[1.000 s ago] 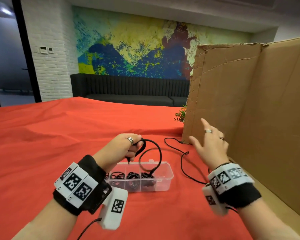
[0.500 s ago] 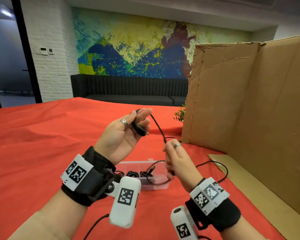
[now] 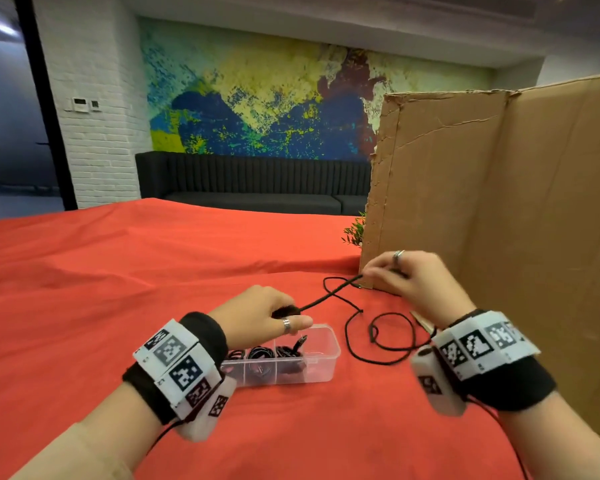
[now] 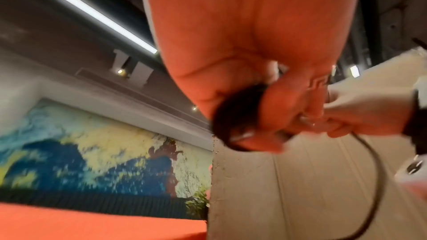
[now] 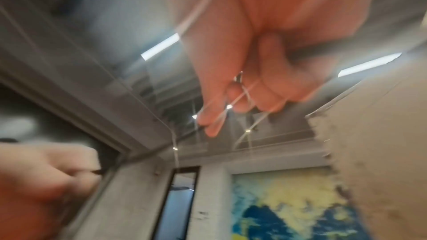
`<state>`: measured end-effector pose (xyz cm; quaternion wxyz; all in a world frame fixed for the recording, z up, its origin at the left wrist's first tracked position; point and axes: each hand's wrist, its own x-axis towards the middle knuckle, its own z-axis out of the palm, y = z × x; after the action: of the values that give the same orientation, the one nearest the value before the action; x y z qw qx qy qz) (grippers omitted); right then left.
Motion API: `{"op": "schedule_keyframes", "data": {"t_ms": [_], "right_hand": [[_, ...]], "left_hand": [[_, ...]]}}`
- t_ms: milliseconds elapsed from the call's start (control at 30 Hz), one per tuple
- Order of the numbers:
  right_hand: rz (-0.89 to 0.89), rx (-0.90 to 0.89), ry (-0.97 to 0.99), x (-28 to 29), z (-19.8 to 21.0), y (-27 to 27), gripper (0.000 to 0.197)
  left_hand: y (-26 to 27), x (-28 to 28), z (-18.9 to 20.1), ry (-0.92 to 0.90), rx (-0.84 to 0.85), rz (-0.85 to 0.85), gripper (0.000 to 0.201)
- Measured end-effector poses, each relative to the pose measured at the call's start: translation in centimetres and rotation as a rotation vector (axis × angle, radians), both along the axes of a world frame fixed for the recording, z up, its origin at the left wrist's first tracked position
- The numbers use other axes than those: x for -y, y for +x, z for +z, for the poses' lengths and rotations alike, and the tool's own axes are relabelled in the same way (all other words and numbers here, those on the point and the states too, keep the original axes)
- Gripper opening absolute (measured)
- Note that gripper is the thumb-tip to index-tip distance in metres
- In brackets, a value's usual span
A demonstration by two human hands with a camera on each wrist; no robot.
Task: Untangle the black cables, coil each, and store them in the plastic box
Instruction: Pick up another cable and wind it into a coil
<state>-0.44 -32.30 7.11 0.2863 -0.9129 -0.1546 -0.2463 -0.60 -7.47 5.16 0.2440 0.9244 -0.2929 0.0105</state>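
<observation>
The black cable [image 3: 329, 295] runs taut between both hands above the red-covered bench [image 3: 84, 306], its slack looping on the cloth toward the bench's right edge. The left hand [image 3: 257, 315] has its grip curled tight round a bundled end; the right hand [image 3: 409, 282] pinches the cable in closed fingers near the cardboard screen [image 3: 499, 220]. The plastic box [image 3: 321, 358], lid off, sits near the front edge under the left hand, with coiled cables [image 3: 267, 353] in its compartments.
</observation>
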Motion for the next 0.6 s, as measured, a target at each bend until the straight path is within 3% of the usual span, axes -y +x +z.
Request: {"op": "schedule_keyframes", "data": {"t_ms": [67, 167, 233, 300, 433, 533, 600], "right_hand": [[-0.16, 0.068, 0.035, 1.3, 0.7, 0.9, 0.007], [-0.317, 0.021, -0.208, -0.5, -0.4, 1.8, 0.027], [-0.22, -0.074, -0.313, -3.3, -2.5, 2.2, 0.031], [0.026, -0.149, -0.323, -6.0, -4.8, 1.8, 0.029], [0.439, -0.308, -0.131, -8.6, -6.3, -0.5, 0.019], [0.55, -0.338, -0.109, -8.9, -6.3, -1.6, 0.02], [0.579, -0.355, -0.086, -8.7, -6.3, -1.8, 0.021]], "left_hand": [[-0.6, -0.4, 0.3, -0.264, -0.282, -0.099, 0.034], [-1.4, 0.7, 1.5, -0.857, -0.562, -0.325, 0.024], [-1.3, 1.7, 2.6, -1.166, -0.525, -0.375, 0.019], [-0.4, 2.4, 3.3, -1.326, -0.422, -0.346, 0.023], [1.8, 2.8, 1.9, -1.197, -0.161, -0.17, 0.021], [2.3, 2.8, 0.0, -1.025, -0.1, -0.141, 0.024], [2.1, 2.6, -0.8, -0.807, -0.026, -0.151, 0.021]]}}
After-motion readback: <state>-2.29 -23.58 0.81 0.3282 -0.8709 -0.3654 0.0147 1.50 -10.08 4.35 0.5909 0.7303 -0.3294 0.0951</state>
